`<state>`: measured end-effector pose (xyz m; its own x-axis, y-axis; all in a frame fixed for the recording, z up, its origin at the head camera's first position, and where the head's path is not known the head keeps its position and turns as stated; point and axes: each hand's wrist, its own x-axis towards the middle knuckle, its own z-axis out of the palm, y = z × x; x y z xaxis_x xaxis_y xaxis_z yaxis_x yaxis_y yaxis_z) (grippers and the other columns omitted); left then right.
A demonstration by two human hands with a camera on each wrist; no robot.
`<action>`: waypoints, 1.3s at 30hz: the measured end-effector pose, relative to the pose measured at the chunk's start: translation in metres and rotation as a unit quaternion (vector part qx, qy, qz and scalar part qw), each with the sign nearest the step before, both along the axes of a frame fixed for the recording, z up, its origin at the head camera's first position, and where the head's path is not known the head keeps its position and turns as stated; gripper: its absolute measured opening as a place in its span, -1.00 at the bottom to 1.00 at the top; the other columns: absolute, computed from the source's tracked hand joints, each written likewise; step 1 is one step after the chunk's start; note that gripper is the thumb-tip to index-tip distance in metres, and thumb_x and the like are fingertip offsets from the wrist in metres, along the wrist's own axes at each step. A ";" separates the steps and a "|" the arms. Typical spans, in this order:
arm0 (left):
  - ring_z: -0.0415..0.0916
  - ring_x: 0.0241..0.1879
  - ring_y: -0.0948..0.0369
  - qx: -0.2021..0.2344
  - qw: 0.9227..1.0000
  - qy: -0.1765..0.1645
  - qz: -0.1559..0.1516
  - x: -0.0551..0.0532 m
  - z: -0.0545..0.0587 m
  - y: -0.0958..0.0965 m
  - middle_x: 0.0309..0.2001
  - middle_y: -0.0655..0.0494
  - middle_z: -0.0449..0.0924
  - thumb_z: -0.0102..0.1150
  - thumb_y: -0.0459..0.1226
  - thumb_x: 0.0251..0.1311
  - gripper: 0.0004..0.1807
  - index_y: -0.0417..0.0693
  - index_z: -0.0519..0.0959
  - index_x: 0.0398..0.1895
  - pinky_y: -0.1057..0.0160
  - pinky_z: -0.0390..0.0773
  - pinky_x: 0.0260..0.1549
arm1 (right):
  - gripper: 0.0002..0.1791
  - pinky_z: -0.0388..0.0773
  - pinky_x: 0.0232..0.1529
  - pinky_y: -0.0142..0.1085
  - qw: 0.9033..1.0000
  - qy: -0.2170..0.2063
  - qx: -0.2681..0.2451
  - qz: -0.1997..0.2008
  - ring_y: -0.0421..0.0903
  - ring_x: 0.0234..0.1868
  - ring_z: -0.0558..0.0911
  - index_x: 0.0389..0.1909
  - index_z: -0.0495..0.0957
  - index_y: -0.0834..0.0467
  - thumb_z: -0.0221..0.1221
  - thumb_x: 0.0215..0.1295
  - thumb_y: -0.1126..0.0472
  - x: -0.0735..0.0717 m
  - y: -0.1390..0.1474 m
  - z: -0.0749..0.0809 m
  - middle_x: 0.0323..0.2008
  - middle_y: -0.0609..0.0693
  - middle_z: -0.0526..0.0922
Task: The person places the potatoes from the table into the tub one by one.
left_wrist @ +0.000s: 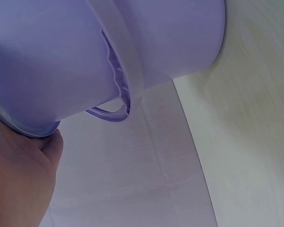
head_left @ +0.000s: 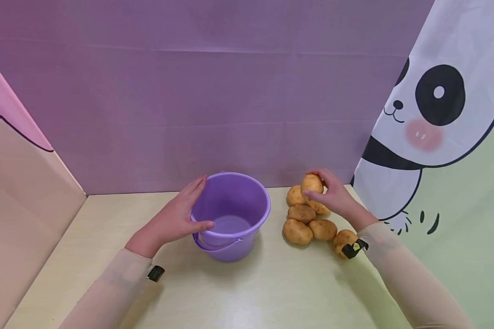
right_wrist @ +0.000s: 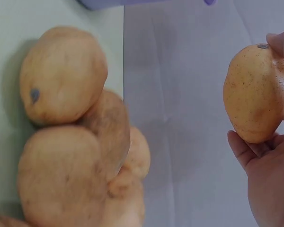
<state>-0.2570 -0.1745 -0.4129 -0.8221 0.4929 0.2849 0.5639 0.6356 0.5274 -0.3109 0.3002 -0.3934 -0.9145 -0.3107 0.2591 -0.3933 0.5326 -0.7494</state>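
Observation:
My left hand [head_left: 179, 217] holds a purple plastic bucket [head_left: 230, 246] by its left rim, thumb over the near edge and fingers along the far side. The bucket stands upright on the table, its handle hanging down in front. In the left wrist view, that hand [left_wrist: 21, 165] is at the rim of the bucket [left_wrist: 52, 61]. Between thumb and fingers, my right hand [head_left: 335, 194] grips a potato [head_left: 312, 183] over the pile. The right wrist view shows this potato [right_wrist: 253, 94] in the hand [right_wrist: 274, 179], apart from the other potatoes.
Several potatoes [head_left: 298, 232] lie clustered right of the bucket on the pale wooden table [head_left: 280, 292]. One potato [head_left: 344, 242] sits close to the right wrist. A purple backdrop [head_left: 230, 100] rises behind, with a panda-printed panel [head_left: 407, 128] on the right and another panel [head_left: 20, 205] on the left.

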 end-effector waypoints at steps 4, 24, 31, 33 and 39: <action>-0.14 0.77 -0.18 0.000 1.000 0.003 0.000 0.000 0.000 0.000 0.80 -0.21 -0.12 0.56 0.13 0.26 0.32 -0.36 -0.03 0.78 -0.32 0.09 0.64 | -0.38 0.71 0.01 -0.15 1.000 0.016 -0.004 0.014 0.12 0.12 0.58 0.44 0.48 0.19 0.46 0.46 0.21 0.002 -0.011 0.006 0.24 0.16 0.51; -0.15 0.77 -0.14 0.000 1.000 0.004 0.004 0.001 0.000 0.000 0.80 -0.19 -0.12 0.53 0.24 0.23 0.36 -0.32 -0.03 0.79 -0.31 0.09 0.65 | -0.41 0.67 0.01 -0.19 0.997 0.041 -0.036 0.046 0.07 0.10 0.57 0.39 0.56 0.17 0.51 0.40 0.26 -0.001 -0.057 0.026 0.26 0.13 0.56; -0.15 0.77 -0.16 0.000 1.000 0.005 0.005 0.002 0.000 0.000 0.80 -0.19 -0.13 0.53 0.18 0.26 0.33 -0.33 -0.03 0.79 -0.31 0.08 0.65 | -0.36 0.66 -0.04 -0.24 0.996 0.053 -0.030 0.067 0.07 0.05 0.60 0.41 0.57 0.18 0.55 0.36 0.23 -0.001 -0.074 0.032 0.26 0.09 0.59; -0.16 0.77 -0.16 -0.001 1.000 0.004 0.006 0.002 -0.001 -0.001 0.81 -0.19 -0.13 0.54 0.16 0.27 0.32 -0.33 -0.04 0.79 -0.32 0.08 0.65 | -0.36 0.67 -0.04 -0.23 0.995 0.054 -0.031 0.074 0.07 0.04 0.60 0.41 0.57 0.16 0.55 0.36 0.23 -0.001 -0.080 0.034 0.25 0.09 0.59; -0.15 0.77 -0.18 -0.002 1.000 0.007 0.004 0.002 0.000 0.000 0.81 -0.19 -0.13 0.51 0.20 0.28 0.32 -0.33 -0.03 0.79 -0.33 0.08 0.64 | -0.35 0.68 -0.06 -0.19 0.994 0.054 -0.031 0.085 0.08 0.03 0.60 0.42 0.57 0.13 0.55 0.37 0.20 0.000 -0.094 0.039 0.24 0.07 0.59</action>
